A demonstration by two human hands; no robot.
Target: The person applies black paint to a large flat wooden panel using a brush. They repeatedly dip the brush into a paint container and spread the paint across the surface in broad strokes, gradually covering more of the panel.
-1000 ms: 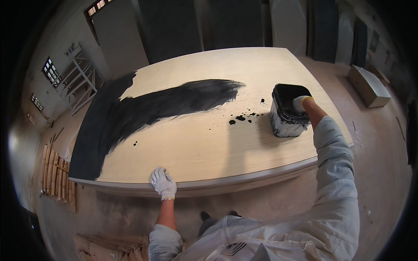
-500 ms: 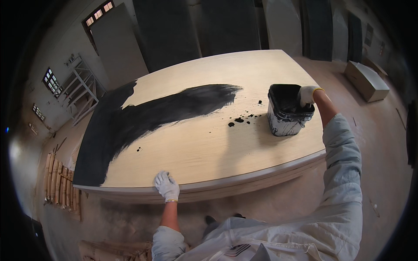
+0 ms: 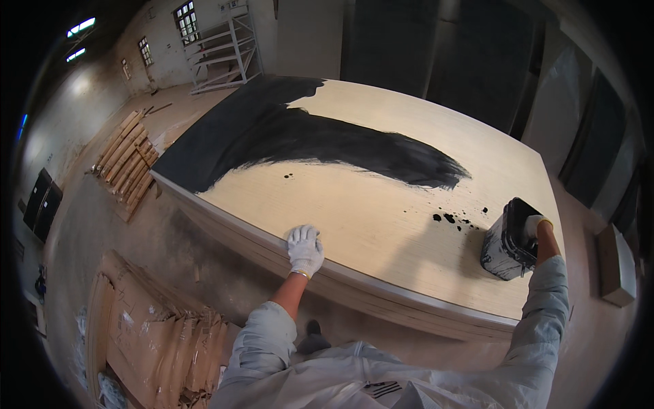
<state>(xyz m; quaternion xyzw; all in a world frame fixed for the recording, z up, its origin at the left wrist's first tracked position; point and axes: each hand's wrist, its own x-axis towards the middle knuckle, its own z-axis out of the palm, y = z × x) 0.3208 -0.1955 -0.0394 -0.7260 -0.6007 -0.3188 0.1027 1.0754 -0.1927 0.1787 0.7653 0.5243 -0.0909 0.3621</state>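
Bucket (image 3: 499,251) is up on the board (image 3: 381,225) near its right end, outside all smeared with black. Right hand (image 3: 533,230), gloved, is dipped in past the rim, so I can't tell if it's gripping anything. Left hand (image 3: 305,251), gloved too, is just laid on the board's near edge, fingers out, nothing in it. Black paint (image 3: 340,146) covers the left end, with one fat streak running out along the middle. Bunch of black drips (image 3: 449,219) just left of the bucket. Cardboard (image 3: 139,334) is piled on the floor (image 3: 160,228), lower left.
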